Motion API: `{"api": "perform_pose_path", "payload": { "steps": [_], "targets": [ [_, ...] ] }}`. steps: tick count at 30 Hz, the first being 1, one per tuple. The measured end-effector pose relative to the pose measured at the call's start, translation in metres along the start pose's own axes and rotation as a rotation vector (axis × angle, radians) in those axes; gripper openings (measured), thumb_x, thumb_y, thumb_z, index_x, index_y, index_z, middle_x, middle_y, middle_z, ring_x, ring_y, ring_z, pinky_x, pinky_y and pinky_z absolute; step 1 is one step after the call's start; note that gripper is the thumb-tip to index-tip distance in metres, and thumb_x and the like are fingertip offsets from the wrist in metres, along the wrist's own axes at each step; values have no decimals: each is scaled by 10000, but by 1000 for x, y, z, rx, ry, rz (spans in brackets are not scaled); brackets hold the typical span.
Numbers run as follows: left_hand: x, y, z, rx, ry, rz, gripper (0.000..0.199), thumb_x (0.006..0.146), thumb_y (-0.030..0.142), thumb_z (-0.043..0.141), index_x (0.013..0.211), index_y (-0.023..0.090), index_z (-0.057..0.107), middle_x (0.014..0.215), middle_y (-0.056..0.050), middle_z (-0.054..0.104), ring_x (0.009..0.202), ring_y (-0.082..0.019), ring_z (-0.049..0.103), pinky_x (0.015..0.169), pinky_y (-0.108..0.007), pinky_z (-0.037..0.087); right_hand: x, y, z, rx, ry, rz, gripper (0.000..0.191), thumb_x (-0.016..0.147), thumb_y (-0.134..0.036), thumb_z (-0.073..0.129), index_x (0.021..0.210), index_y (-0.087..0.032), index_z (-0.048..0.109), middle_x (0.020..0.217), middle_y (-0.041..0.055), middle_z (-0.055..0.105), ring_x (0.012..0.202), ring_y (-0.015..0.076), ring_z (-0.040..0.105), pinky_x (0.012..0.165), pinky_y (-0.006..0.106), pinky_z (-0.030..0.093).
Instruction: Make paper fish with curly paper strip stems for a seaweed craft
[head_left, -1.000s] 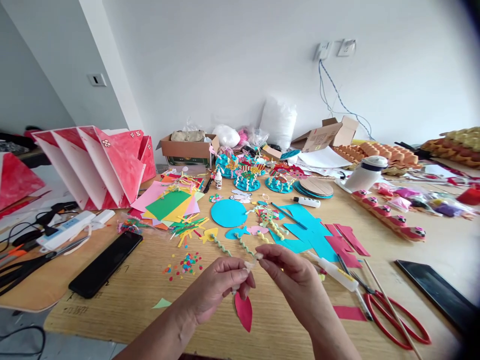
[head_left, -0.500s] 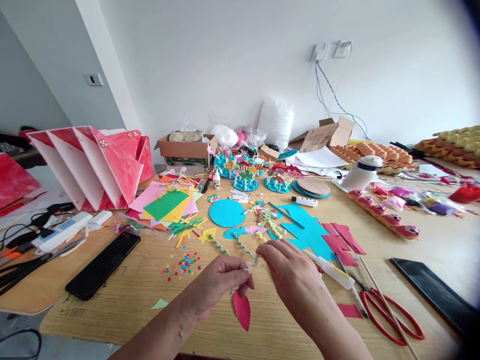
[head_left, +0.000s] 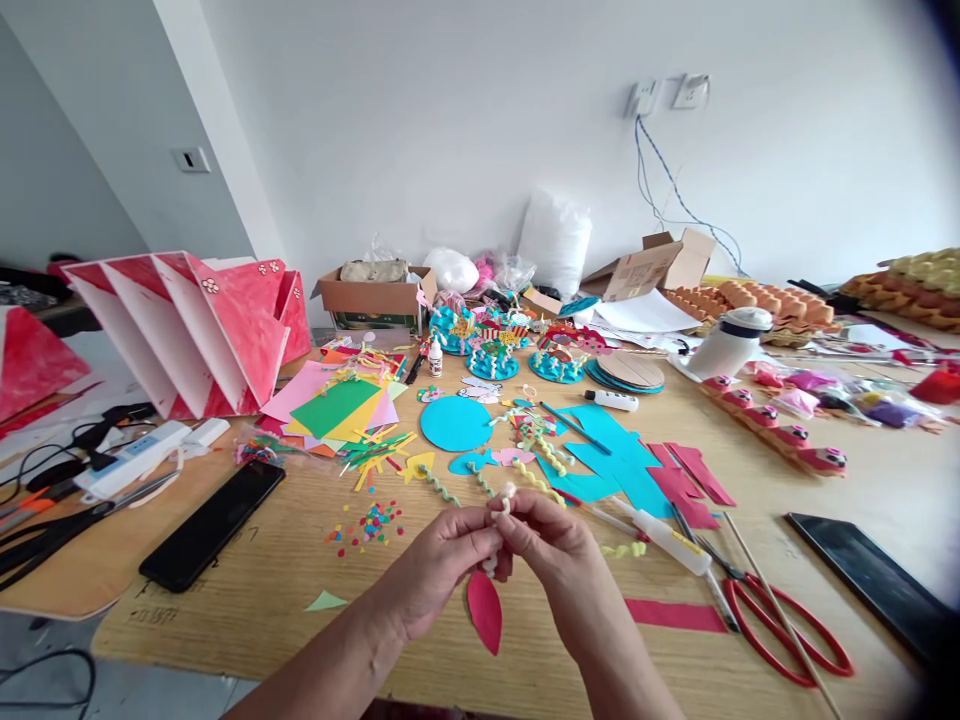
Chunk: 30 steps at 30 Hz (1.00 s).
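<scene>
- While both hands meet above the desk (head_left: 300, 560), left hand (head_left: 466, 545) and right hand (head_left: 553, 535) are pinched closed on white twist (head_left: 508, 492).
- Twist looks light, soft, bendy; likely squashes easily, so best held lightly near the ends. Fingers hide its middle.
- Red leaf (head_left: 484, 610) hangs just below the fingers, probably thin and easily creased; can't tell what holds it.
- Beyond: green twist (head_left: 440, 485), yellow twist (head_left: 540, 482), blue circle (head_left: 456, 424).
- Right side crowded: glue bottle (head_left: 671, 542), scissors (head_left: 734, 574), stick (head_left: 784, 622) across the scissors.
</scene>
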<state>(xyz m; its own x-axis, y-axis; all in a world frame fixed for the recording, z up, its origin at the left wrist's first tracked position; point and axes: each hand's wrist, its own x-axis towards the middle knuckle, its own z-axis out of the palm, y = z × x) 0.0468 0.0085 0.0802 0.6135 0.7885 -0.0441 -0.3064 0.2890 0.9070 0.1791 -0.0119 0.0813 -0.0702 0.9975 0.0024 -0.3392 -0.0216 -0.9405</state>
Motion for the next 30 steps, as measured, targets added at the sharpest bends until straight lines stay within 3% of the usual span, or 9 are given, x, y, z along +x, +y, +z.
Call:
{"api": "perform_pose_path", "payload": {
  "steps": [5,9,15,19,24,28,30],
  "targets": [
    [-2,-3,-3,-171,25,-2,341,775,426,596,865,99,631,739,-79,600,697,-171,556,688,-311,418,2,-6,-5,131,151,-7,176,643,-327,724,675,-187,622,689,-13,600,623,110,522,600,237,430],
    [-5,-8,0,-226,52,-19,268,741,331,666,911,133,604,716,-45,609,680,-130,553,683,-262,417,2,-3,-6,174,173,-38,138,661,-302,716,695,-201,628,726,-11,613,707,123,540,708,254,428],
    [-3,-13,6,34,190,58,216,741,334,656,783,131,596,583,3,561,573,-104,498,597,-221,385,3,5,-6,132,197,-76,133,679,-300,702,690,-202,613,685,-13,604,656,111,516,660,239,418],
    [-4,-15,5,202,167,58,253,750,378,635,761,132,580,545,10,542,540,-109,492,576,-226,377,2,4,-7,89,244,-74,163,653,-322,716,673,-194,617,676,-3,602,647,118,512,634,241,419],
    [-9,-18,4,217,131,26,266,765,398,615,792,145,537,544,11,551,533,-112,509,563,-225,382,1,6,-5,56,251,-66,174,644,-333,719,663,-195,615,678,-5,597,660,122,510,637,236,419],
    [-12,-5,-7,253,56,41,384,778,450,588,995,138,526,749,-56,629,724,-165,583,706,-285,426,-3,3,-10,-15,235,-78,177,657,-348,708,688,-199,617,707,-11,593,680,115,508,651,225,420],
    [-11,7,-15,323,95,96,406,804,467,545,1050,144,528,883,-85,626,840,-188,578,769,-305,420,-6,-3,-18,-117,211,-71,185,673,-368,690,727,-201,628,708,-12,582,664,114,499,617,220,417]
  ]
}}
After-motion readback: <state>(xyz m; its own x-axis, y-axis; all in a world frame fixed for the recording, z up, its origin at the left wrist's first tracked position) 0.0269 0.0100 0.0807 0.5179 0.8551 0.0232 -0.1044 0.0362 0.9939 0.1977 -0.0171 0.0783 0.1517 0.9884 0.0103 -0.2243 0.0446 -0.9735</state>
